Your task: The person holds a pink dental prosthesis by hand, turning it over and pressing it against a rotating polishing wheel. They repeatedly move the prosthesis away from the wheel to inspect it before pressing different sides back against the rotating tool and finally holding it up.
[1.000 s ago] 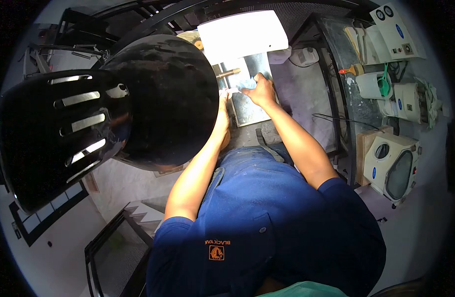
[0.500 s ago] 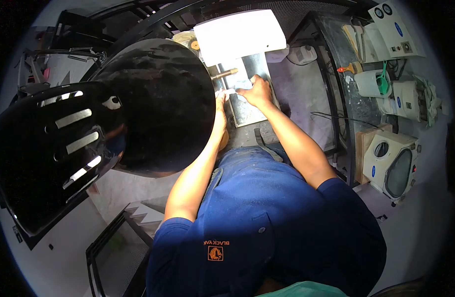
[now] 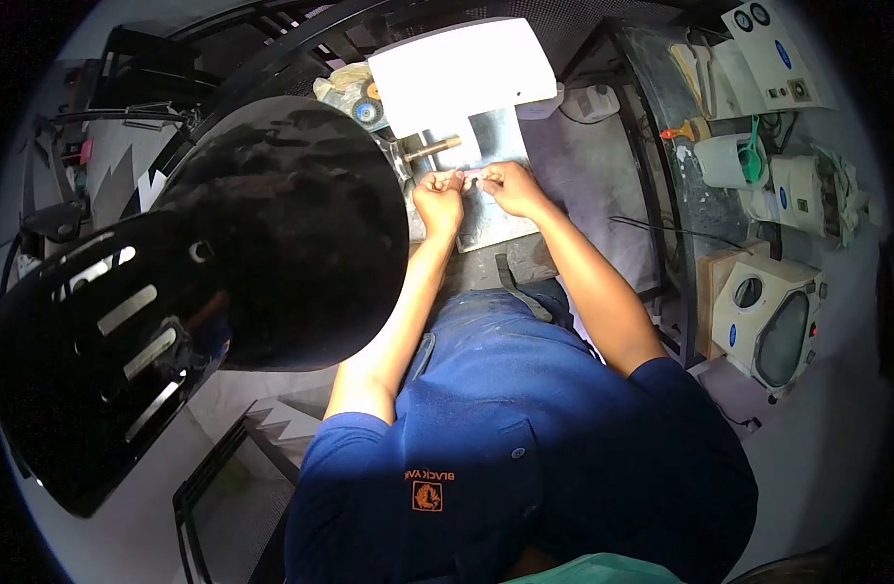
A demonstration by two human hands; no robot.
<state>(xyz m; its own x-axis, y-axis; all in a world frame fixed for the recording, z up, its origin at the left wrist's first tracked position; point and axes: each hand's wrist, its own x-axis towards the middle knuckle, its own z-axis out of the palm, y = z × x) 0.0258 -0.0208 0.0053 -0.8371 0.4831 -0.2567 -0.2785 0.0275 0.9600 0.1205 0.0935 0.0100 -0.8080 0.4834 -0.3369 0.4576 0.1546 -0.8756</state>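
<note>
Head view: two hands, one small pale piece (image 3: 472, 175) over the metal tray (image 3: 500, 229)

Far left, a big black shade (image 3: 272, 224) fills the view. Next along is the left hand (image 3: 439, 200), its grip pinched tight on one end of the piece, fingertips only. The right hand (image 3: 513, 187) grasps the other end, so the piece sits between them, just above the tray and below the brass spindle (image 3: 429, 149). Out right on the counter (image 3: 695, 224), a white cup (image 3: 724, 165) stands upright with a green tool (image 3: 753, 164) poking out of it.
</note>
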